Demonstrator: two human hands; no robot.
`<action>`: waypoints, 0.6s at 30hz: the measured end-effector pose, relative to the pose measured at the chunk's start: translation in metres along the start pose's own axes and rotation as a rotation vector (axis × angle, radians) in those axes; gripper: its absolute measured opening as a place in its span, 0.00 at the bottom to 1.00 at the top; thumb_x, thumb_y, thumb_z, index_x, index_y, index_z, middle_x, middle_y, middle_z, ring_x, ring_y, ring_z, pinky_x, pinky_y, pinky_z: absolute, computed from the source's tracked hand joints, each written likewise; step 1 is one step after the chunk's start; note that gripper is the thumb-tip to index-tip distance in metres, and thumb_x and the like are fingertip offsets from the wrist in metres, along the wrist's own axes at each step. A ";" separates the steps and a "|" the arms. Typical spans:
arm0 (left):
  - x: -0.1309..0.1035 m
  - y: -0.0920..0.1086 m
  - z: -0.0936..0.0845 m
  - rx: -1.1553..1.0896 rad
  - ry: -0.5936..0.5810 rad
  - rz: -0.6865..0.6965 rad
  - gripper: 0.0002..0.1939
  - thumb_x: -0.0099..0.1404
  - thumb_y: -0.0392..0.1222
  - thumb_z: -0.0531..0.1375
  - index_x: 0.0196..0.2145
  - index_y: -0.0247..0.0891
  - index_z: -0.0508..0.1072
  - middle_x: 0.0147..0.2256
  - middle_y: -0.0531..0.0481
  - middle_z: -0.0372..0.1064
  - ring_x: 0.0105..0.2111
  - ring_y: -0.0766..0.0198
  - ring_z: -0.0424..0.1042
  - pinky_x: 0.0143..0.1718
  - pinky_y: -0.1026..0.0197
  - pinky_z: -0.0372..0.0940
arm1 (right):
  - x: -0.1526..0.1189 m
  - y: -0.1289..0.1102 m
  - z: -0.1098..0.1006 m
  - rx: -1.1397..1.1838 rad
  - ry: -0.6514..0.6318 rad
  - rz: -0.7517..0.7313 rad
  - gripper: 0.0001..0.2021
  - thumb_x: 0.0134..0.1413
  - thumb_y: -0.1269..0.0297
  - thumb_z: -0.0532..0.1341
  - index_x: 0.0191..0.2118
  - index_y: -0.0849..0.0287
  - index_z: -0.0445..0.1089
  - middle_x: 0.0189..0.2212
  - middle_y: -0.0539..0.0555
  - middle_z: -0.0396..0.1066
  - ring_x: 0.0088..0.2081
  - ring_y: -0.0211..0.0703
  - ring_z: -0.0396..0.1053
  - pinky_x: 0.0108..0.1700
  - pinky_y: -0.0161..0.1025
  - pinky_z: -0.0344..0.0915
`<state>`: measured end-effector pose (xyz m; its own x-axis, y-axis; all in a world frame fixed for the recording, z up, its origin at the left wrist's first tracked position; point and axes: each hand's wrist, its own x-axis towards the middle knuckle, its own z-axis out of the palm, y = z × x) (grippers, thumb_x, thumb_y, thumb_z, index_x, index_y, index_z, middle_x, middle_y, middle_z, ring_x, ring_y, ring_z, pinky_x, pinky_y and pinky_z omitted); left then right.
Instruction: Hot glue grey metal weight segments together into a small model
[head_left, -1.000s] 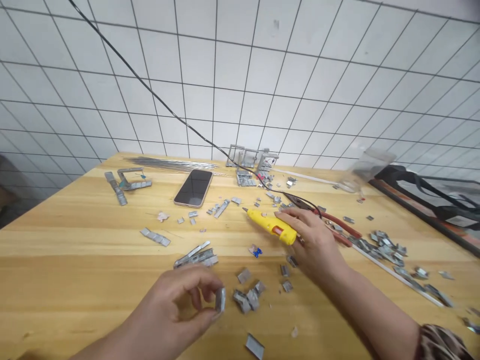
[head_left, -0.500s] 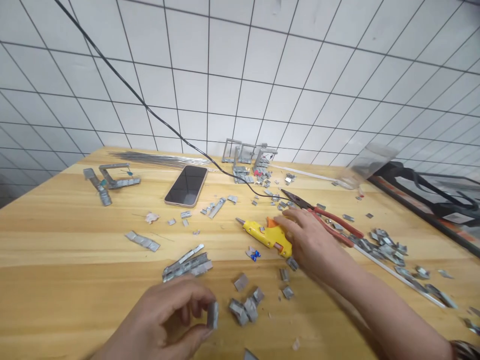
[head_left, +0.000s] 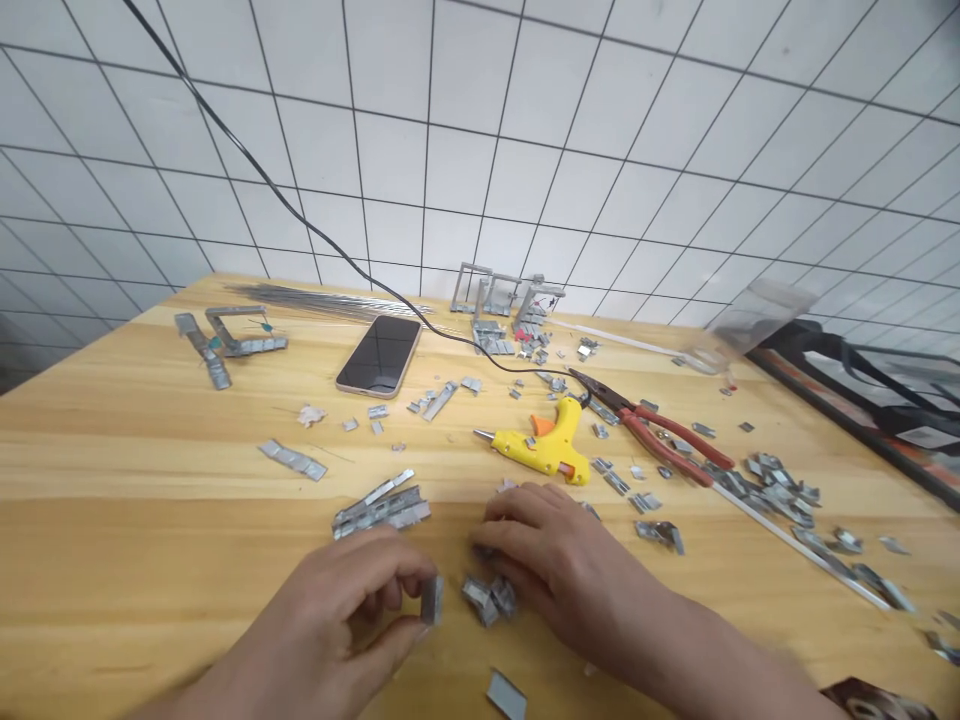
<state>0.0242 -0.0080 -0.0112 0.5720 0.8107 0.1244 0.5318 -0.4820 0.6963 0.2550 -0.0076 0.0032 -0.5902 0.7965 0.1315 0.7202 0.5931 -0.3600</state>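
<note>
Between the thumb and fingers of my left hand (head_left: 330, 610) is a small grey metal piece (head_left: 432, 600), held upright just above the table. My right hand (head_left: 551, 550) reaches down over the loose pieces, its fingers curled together and slightly blurred. What lies under its fingertips is mostly hidden. A small cluster of bent metal pieces (head_left: 484, 598) rests between the two hands. Beyond my right hand lies a yellow hot glue gun (head_left: 536, 450) on its side, nozzle pointing left. Behind my left hand is a stack of joined metal strips (head_left: 382, 510).
Red-handled pliers (head_left: 652, 425) lie to the right, near a heap of metal scraps (head_left: 772, 485). A phone (head_left: 379, 356) rests at the back. Small metal frames (head_left: 491, 295) stand by the tiled wall. A black cable (head_left: 315, 230) hangs across the view. One flat piece (head_left: 507, 693) sits near the front.
My right hand has left the glue gun and come nearer, down to the loose metal pieces. The glue gun now lies free. My left hand keeps its metal piece.
</note>
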 end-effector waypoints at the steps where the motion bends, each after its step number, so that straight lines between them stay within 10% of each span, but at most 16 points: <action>1: 0.000 0.001 0.000 0.001 0.000 0.004 0.06 0.59 0.33 0.56 0.31 0.43 0.70 0.23 0.58 0.63 0.22 0.68 0.64 0.24 0.68 0.60 | 0.001 0.000 0.001 -0.009 -0.020 -0.005 0.10 0.57 0.77 0.57 0.40 0.58 0.73 0.36 0.56 0.71 0.36 0.46 0.68 0.39 0.42 0.64; 11: -0.003 0.002 0.001 -0.023 -0.008 -0.034 0.07 0.56 0.30 0.56 0.30 0.41 0.69 0.24 0.58 0.62 0.24 0.67 0.62 0.25 0.67 0.58 | 0.000 0.001 0.003 0.243 0.137 0.079 0.21 0.56 0.77 0.53 0.54 0.57 0.66 0.38 0.56 0.68 0.33 0.41 0.69 0.35 0.39 0.68; 18: -0.005 0.002 0.001 -0.014 -0.064 -0.059 0.08 0.56 0.30 0.57 0.31 0.41 0.69 0.26 0.57 0.63 0.25 0.67 0.62 0.26 0.66 0.57 | -0.002 -0.002 -0.001 0.469 0.244 0.124 0.06 0.54 0.76 0.58 0.33 0.58 0.69 0.29 0.51 0.69 0.31 0.36 0.68 0.33 0.33 0.65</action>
<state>0.0232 -0.0131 -0.0105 0.5790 0.8144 0.0380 0.5573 -0.4293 0.7107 0.2552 -0.0104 0.0041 -0.3687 0.8946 0.2526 0.5064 0.4212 -0.7524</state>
